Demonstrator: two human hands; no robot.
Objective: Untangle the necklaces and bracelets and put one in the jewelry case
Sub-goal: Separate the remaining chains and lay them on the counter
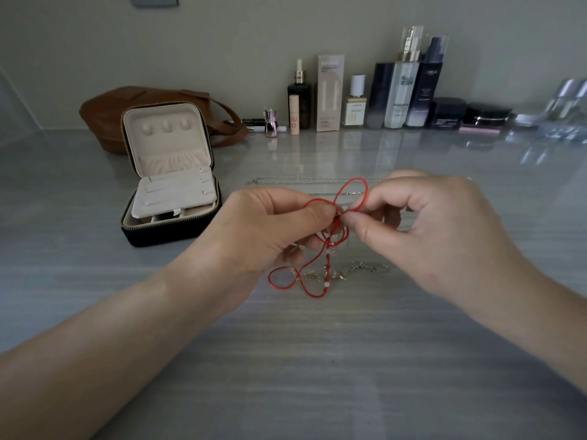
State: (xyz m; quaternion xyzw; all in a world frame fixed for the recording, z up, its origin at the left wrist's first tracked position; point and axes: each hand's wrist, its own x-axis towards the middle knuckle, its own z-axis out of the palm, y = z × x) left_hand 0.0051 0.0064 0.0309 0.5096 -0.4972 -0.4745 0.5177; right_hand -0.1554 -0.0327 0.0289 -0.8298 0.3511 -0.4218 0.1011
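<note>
Head view, hands: left hand point(263, 230) and right hand point(438, 230) each pinch red cord point(328, 249), right of case point(168, 234).
Writing: L'OREAL on dark bottle point(428, 90), beyond case.

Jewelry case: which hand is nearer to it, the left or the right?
Left. The left hand is beside the jewelry case, apart from it; the right hand is farther off, beyond the left, both pinching the red cord.
</note>
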